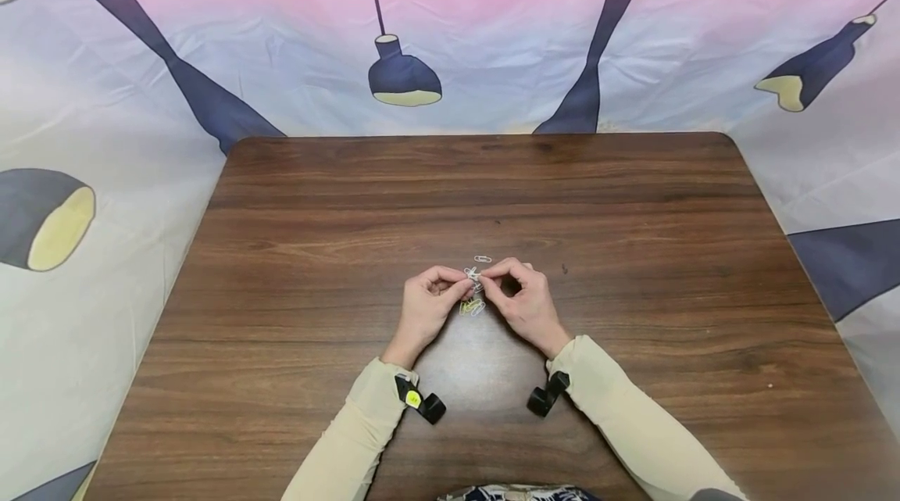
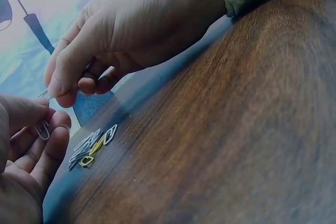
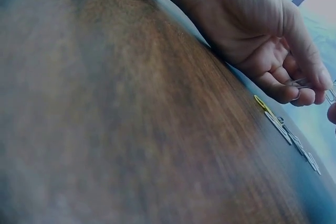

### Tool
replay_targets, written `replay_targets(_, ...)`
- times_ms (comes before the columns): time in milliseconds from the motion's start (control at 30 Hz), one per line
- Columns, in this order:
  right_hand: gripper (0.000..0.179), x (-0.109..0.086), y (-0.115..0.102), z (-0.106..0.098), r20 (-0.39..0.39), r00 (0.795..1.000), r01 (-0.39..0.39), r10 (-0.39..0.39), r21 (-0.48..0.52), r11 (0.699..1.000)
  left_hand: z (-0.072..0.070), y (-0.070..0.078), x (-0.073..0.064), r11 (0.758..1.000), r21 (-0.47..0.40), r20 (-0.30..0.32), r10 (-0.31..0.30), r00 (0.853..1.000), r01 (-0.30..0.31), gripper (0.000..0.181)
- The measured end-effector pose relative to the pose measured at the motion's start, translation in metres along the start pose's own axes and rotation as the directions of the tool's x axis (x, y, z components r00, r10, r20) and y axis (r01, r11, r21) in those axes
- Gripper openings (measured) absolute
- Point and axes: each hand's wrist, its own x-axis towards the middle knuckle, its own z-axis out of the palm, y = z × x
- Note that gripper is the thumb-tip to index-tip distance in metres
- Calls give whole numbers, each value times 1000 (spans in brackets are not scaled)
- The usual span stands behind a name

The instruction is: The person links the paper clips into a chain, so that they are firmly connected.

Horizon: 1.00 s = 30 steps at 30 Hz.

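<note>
Above the table, my left hand (image 1: 427, 305) pinches a white paper clip (image 2: 43, 129) that hangs by its fingers. My right hand (image 1: 523, 302) pinches at a pale clip (image 1: 474, 275) between the two hands, thumb and forefinger meeting on it. The fingertips of both hands are very close together. Whether the held clips are linked, I cannot tell. Just below the hands lies a small pile of white clips (image 2: 84, 146) and yellow clips (image 2: 96, 145). One white clip (image 1: 482, 259) lies apart, beyond the fingers. In the right wrist view, only fingertips of my right hand show at the edge.
The brown wooden table (image 1: 295, 251) has rounded far corners. Behind it and at both sides hangs a cloth (image 1: 295, 40) printed with lamps. Black wrist cameras (image 1: 544, 395) sit on both cuffs.
</note>
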Motion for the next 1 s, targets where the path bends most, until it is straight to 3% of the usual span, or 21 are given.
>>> replay_targets(233, 12, 0, 0, 0, -62, 998, -28, 27, -19, 999, -1, 1, -2, 1000, 15, 3, 12, 1000, -12, 15)
replay_targets(533, 14, 2, 2, -2, -3, 1000, -3, 3, 69, 998, -1, 4, -1, 999, 42, 19, 26, 999, -27, 17)
replay_targets(700, 15, 2, 3, -3, 25, 999, 23, -26, 108, 994, -1, 5, 0, 991, 130, 44, 16, 999, -21, 23)
replay_targets(867, 16, 0, 11, -2, 36, 999, 24, -29, 121, 992, 5, 23, -4, 970, 237, 80, 27, 996, -45, 18)
replay_targets(933, 17, -2, 19, -1, 34, 999, 21, -26, 122, 992, 6, 26, -5, 969, 243, 74, 27, 997, -45, 15)
replay_targets(1000, 18, -4, 28, 0, 19, 1000, 7, -9, 103, 995, 4, 20, -3, 975, 219, 50, 17, 999, -27, 16)
